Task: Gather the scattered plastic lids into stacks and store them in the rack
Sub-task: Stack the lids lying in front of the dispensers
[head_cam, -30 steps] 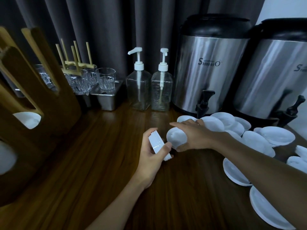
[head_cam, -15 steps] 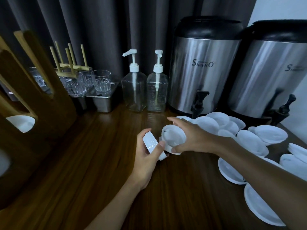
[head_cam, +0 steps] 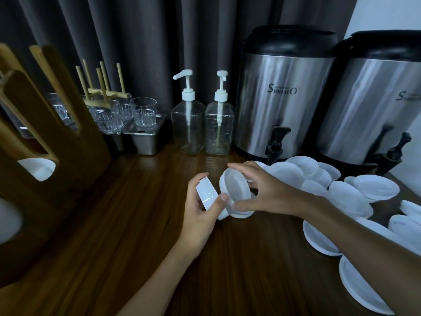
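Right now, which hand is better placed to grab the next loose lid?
Right. The right hand sits beside the scattered lids, holding a lid; the left hand is full, gripping the stack.

Two stainless "Shih-Ho" drink dispensers (head_cam: 282,99) back right, two clear pump bottles (head_cam: 188,128) beside them, glass tumblers (head_cam: 144,111) on steel pans (head_cam: 145,142), dark curtain (head_cam: 136,30), wooden counter (head_cam: 114,247).

The rack (head_cam: 45,156) stands at the table's (head_cam: 136,247) left edge; glasses (head_cam: 144,111), two pump bottles (head_cam: 188,131) and two urns (head_cam: 282,99) line its back edge, with loose lids (head_cam: 350,197) before the urns.
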Demonstrator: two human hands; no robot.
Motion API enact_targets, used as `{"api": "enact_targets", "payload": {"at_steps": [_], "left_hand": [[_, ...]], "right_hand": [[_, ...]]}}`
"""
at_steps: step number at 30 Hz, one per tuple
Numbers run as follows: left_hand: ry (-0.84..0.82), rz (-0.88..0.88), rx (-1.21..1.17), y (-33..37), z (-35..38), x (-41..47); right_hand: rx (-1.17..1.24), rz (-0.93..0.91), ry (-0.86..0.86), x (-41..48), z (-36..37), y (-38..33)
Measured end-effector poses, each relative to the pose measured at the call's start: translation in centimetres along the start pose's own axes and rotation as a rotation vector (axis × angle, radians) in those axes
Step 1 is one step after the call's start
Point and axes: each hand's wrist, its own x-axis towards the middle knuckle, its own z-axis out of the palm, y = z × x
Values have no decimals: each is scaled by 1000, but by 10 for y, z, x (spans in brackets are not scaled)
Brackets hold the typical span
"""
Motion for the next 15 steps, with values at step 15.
{"api": "enact_targets", "payload": {"at_steps": [15], "left_hand": [[-223,-110,-189,23,-11,-6]], "right_hand": [[324,-154,-180,-10,22,-27]]}}
